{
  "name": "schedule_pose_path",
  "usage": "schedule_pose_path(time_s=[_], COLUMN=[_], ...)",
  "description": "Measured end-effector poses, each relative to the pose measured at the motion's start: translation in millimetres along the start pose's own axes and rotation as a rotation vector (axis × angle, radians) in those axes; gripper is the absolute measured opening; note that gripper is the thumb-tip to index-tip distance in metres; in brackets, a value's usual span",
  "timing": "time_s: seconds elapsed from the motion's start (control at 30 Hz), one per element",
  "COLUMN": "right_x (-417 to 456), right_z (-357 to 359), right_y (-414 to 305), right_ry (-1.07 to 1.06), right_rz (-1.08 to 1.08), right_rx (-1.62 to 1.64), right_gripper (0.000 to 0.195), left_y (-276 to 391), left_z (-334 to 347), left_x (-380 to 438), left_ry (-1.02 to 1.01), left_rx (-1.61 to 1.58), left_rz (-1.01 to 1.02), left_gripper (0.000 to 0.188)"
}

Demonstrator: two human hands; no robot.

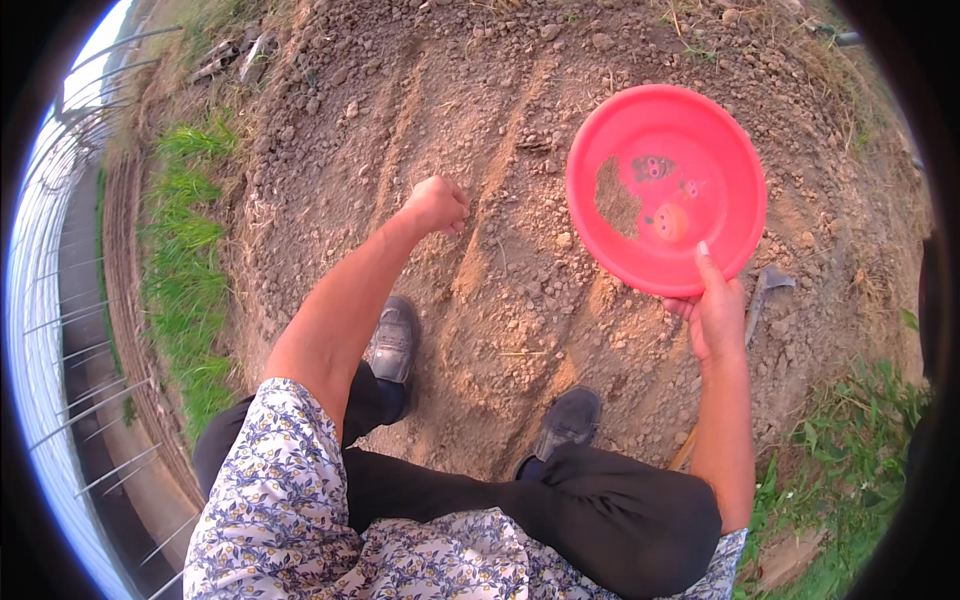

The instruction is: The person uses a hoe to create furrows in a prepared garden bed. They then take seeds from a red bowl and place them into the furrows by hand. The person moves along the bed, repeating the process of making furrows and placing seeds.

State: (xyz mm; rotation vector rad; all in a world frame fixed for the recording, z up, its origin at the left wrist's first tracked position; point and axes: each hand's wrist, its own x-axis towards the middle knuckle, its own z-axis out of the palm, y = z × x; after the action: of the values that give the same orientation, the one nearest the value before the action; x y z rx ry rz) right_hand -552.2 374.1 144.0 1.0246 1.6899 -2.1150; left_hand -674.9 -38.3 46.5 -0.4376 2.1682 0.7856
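My right hand (712,307) grips the near rim of a red plastic basin (720,127), thumb inside and fingers underneath. Cartoon faces decorate the basin's floor. A small heap of brown, fine-grained material (616,201), perhaps seed, lies against its left side. To the left, my left hand (439,206) hangs above the soil with its fingers curled closed; nothing shows between them, though the inside of the hand is hidden. Beneath it runs a shallow furrow (491,187) in the cloddy brown soil (525,322). Another furrow (397,142) runs roughly parallel at the left.
My dark shoes (394,341) stand on the soil. Beside my right wrist lies a metal-headed hoe-like tool (772,279), partly hidden by my arm. Green grass (187,262) borders the left side, with metal rods (97,345) beyond. Leafy weeds (847,435) grow at the lower right.
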Motion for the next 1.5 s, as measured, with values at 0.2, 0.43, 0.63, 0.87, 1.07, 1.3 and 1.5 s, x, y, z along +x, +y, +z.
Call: schedule_pose_path(time_s=[0.2,0.43,0.63,0.87,1.07,1.3,1.5], right_x=[-0.2,-1.3,-0.5,-2.7,-4.5,-2.8,-0.2], right_z=[0.5,3.3,6.8,13.3,7.7,-5.7,-13.6], right_y=[-0.9,-3.7,-0.7,-3.8,-4.9,-5.2,-7.2], right_ry=[-0.027,-0.024,-0.064,-0.084,-0.062,-0.038,-0.03], right_rz=[-0.009,-0.004,-0.038,-0.034,-0.038,-0.07,-0.068], right_rx=[0.011,0.018,0.014,0.019,0.036,0.067,0.076], right_gripper=[0.045,0.045,0.045,0.047,0.045,0.046,0.046], left_y=[-21.8,-37.4,-62.4,-93.3,-87.5,-69.7,-51.0], left_z=[6.6,12.4,22.1,42.2,44.5,35.9,64.5], left_x=[-15.2,-36.7,-49.8,-66.9,-64.1,-52.8,-75.8], left_ry=[-0.067,-0.106,-0.183,-0.271,-0.264,-0.174,-0.468], left_rx=[0.148,0.184,0.24,0.26,0.331,0.492,0.263], left_rz=[0.034,-0.015,-0.071,-0.123,-0.084,-0.029,-0.108], left_gripper=[0.016,0.015,0.016,0.011,0.011,0.011,0.011])
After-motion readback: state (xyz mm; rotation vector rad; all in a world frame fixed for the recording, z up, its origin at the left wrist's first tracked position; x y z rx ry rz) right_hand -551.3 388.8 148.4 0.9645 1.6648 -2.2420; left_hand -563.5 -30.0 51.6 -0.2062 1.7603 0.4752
